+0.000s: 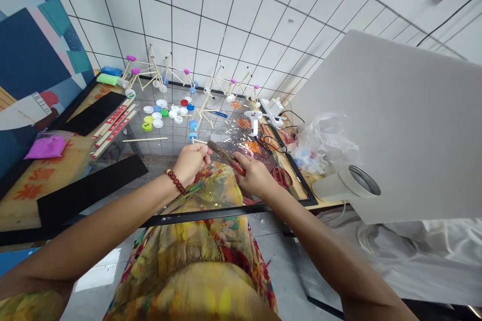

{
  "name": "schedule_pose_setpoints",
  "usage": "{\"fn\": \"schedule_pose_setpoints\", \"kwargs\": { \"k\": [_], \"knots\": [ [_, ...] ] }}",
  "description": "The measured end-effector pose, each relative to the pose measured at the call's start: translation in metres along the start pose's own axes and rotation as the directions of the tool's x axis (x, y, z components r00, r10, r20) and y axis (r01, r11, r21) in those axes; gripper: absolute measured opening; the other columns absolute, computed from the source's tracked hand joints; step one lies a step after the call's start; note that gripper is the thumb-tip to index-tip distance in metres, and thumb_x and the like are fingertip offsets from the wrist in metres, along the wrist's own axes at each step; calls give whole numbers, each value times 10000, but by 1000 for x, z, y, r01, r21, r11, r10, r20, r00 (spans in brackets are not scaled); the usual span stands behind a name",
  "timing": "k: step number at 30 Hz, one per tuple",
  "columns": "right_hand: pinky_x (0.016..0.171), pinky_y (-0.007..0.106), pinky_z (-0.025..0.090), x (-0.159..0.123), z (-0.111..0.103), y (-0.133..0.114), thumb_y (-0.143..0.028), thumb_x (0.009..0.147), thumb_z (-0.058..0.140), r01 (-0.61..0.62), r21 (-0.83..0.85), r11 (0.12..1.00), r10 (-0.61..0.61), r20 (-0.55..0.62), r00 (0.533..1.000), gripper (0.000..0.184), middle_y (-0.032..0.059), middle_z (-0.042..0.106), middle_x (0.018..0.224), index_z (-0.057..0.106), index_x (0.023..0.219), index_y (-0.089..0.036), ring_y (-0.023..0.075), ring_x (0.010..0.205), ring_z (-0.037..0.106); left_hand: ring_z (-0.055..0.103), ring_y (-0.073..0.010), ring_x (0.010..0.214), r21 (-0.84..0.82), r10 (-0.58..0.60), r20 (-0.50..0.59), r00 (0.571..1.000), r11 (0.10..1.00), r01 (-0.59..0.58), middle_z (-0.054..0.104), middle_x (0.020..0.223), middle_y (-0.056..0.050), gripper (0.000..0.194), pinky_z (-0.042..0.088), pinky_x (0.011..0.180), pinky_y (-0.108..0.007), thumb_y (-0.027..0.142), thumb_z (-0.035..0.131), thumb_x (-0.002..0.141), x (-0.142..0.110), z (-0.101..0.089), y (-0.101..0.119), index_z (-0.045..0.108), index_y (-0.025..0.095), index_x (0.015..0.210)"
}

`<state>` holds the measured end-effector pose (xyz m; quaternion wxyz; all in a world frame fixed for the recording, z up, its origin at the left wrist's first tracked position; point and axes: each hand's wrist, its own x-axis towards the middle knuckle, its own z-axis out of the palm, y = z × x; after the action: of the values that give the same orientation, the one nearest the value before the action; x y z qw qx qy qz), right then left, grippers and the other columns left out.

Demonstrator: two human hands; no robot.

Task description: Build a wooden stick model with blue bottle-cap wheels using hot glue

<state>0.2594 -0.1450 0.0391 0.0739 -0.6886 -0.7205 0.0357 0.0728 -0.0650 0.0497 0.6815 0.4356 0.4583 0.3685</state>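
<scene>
My left hand (193,161), with a beaded bracelet at the wrist, is closed around a thin wooden stick (200,141). A blue bottle cap (193,136) sits at the stick's far end. In my right hand (255,175) is a pair of pliers (228,155) with red handles. Their dark jaws point left, right beside my left fingertips; whether they touch the stick I cannot tell. Just beyond stands a small frame of sticks (203,112) with another blue cap (193,125). A blue pen-like tool (220,114) lies to its right.
Loose bottle caps (174,109) lie mid-table, with packed sticks (113,128) and black sheets (92,188) to the left. Stick frames with pink blobs (135,71) stand along the tiled wall. On the right are a white glue gun (255,121), cables, red-handled scissors (281,176) and wood scraps.
</scene>
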Motion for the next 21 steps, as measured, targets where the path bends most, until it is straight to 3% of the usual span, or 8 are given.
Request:
{"fn": "schedule_pose_setpoints", "kwargs": {
  "k": [9,21],
  "knots": [
    [766,331,473,10,-6,-6,-152,809,501,4,-40,999,-7,-80,997,535,136,684,1069,516,1344,-164,276,920,646,297,-34,329,27,32,-81,996,999,-30,475,424,29,244,146,356,-165,74,474,843,-1,6,20,551,130,619],
    [729,330,437,35,-20,-22,-164,835,498,2,-94,996,-15,-138,990,487,150,676,1038,526,1322,-165,278,861,634,266,-35,314,43,70,-163,984,997,-63,446,401,31,196,106,375,-202,87,570,757,5,3,48,493,159,591]
  ]
}}
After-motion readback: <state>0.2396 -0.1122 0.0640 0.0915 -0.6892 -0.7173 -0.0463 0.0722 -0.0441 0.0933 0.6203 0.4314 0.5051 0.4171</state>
